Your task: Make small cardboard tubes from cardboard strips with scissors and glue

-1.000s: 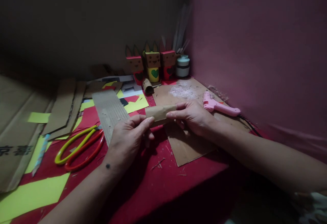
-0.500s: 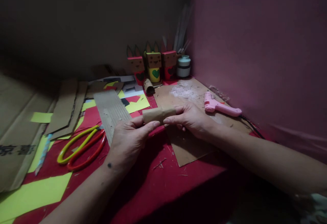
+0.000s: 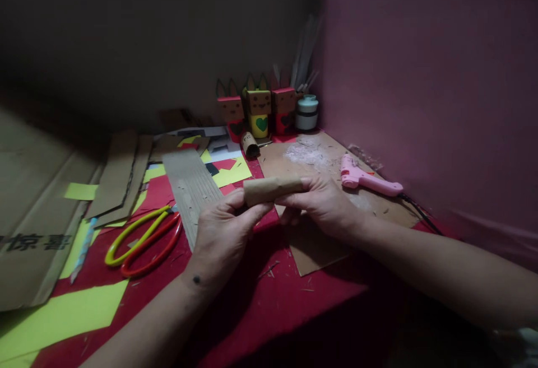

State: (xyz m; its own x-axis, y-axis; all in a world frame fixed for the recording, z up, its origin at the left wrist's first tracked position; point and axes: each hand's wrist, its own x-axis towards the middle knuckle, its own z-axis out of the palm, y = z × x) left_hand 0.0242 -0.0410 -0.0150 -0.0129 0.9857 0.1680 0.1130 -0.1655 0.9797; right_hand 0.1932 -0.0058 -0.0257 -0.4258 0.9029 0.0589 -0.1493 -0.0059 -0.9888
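Note:
Both my hands hold a small roll of brown cardboard (image 3: 271, 189) above the red table cover. My left hand (image 3: 222, 233) pinches its left end between thumb and fingers. My right hand (image 3: 323, 205) grips the right end, fingers wrapped over the top. A strip of corrugated cardboard (image 3: 189, 183) lies flat just left of my left hand. Beneath my right hand lies a flat cardboard sheet (image 3: 319, 245).
Scissors with yellow and red handles (image 3: 143, 236) lie at the left. A pink glue gun (image 3: 367, 180) rests near the pink wall (image 3: 420, 88). Three cardboard animal figures (image 3: 258, 107), a small tube (image 3: 251, 145) and a white jar (image 3: 306, 113) stand at the back corner. Yellow paper (image 3: 59, 320) and cardboard pieces (image 3: 33, 228) cover the left.
The cardboard has been rolled tighter into a tube between my hands and lifted slightly. The view has shifted a little to the left.

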